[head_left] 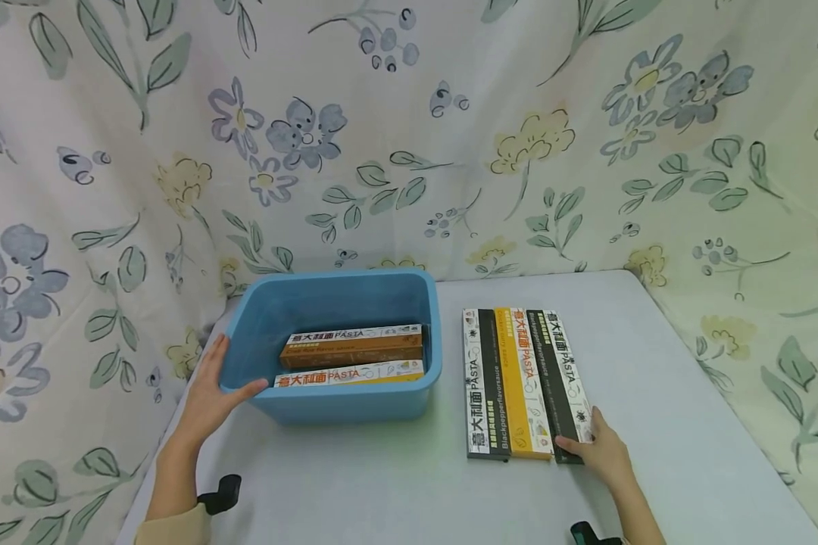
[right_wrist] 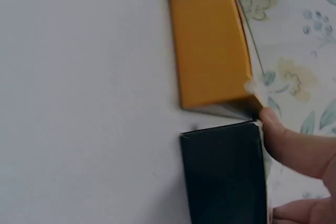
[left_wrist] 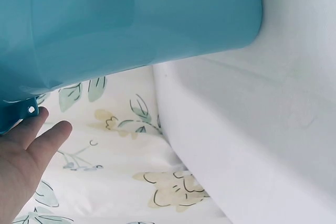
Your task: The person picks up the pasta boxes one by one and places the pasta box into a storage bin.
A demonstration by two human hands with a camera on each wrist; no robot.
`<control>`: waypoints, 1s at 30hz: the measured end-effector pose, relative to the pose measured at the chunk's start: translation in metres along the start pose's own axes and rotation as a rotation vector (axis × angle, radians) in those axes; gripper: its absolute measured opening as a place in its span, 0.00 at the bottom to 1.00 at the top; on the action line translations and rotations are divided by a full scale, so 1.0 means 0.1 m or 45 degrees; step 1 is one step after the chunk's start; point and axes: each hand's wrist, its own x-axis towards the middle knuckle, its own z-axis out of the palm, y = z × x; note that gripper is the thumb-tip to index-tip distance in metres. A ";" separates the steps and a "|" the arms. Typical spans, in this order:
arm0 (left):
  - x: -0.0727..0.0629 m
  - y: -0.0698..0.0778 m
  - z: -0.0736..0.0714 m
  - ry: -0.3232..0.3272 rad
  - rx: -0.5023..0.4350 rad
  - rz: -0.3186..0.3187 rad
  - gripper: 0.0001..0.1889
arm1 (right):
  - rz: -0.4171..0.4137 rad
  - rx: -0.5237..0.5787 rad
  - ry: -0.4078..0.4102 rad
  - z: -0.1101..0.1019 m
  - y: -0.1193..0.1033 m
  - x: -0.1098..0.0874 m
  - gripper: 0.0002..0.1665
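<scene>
My left hand (head_left: 207,393) rests at the left front corner of a blue plastic tub (head_left: 341,409), fingers spread along its left side and thumb over the front rim. The left wrist view shows fingertips (left_wrist: 63,129) beside the rim's lug. Inside the tub lie a brown pasta box (head_left: 351,350) and an orange-and-white pasta box (head_left: 348,375). My right hand (head_left: 603,450) grips the near end of the rightmost black pasta box (head_left: 559,378), thumb on its left edge, fingers on its right. Left of it lie an orange pasta box (head_left: 518,378) and another black pasta box (head_left: 484,386).
A white-covered table (head_left: 382,484) carries everything. Floral curtain (head_left: 395,151) hangs behind the table and along both sides, close behind the tub. The three boxes lie side by side to the right of the tub.
</scene>
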 end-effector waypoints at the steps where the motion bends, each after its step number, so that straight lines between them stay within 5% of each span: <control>1: 0.00 0.00 0.00 0.000 -0.001 -0.003 0.58 | 0.008 -0.011 0.010 -0.02 0.01 0.01 0.69; 12: 0.00 0.02 0.00 0.003 0.006 -0.001 0.58 | 0.041 -0.035 0.161 -0.12 0.05 0.07 0.62; 30: -0.01 0.03 0.00 0.008 0.007 -0.009 0.58 | 0.182 0.259 0.226 -0.04 0.21 0.16 0.64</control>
